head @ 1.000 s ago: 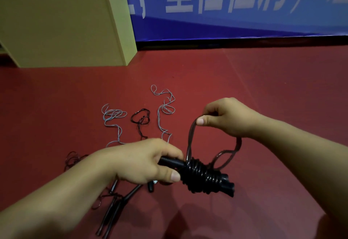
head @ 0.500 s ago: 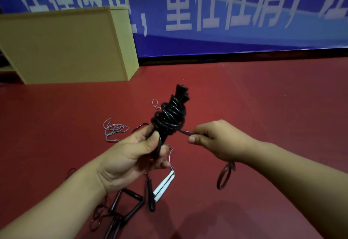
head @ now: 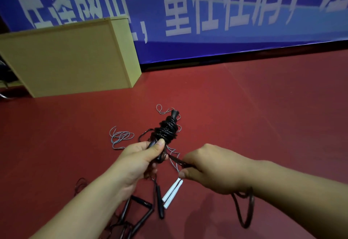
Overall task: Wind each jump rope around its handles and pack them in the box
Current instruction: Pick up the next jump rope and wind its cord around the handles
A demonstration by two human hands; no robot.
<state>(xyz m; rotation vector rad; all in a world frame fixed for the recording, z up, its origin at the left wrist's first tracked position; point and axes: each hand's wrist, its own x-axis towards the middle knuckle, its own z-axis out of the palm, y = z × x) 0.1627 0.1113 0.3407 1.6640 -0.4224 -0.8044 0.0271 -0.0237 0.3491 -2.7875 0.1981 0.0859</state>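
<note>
Above red floor [head: 263, 116], left hand [head: 139, 161] grips black, tightly coiled jump rope [head: 166, 128].

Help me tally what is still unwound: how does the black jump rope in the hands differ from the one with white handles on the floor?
The black jump rope is coiled tightly round its handles; the white-handled jump rope trails a loose grey cord. The black one is held off the red floor, gripped by the left hand with its tail pinched in the right hand; the white-handled one lies on the floor untouched. In both, the handles sit side by side.
</note>
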